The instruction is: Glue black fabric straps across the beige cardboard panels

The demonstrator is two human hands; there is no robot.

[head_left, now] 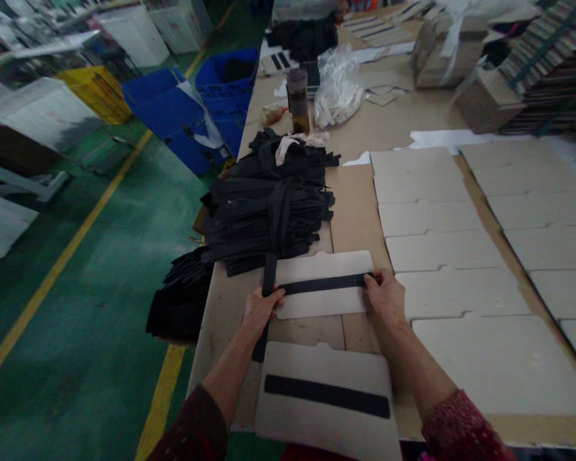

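A black strip (326, 283) lies lengthwise across a pale board (324, 307) on the table. My right hand (386, 298) pinches the strip's right end at the board's right edge. At the other end, my left hand (260, 310) is closed, its thumb on the strip's left end. A second black strip (269, 272) runs through the left hand, crossing beyond the board's left side. Nearer to me lies another pale board (326, 435) with a black strip (326, 396) across it. Bundles of black strips (249, 214) are heaped just past my left hand.
Overlapping rows of pale boards (489, 358) cover the table's right side. Farther back stand a bottle (298, 102), a clear plastic bag (338, 89) and tied stacks (552, 83). Blue bins (168, 115) and a box of black material (177, 314) are left of the table.
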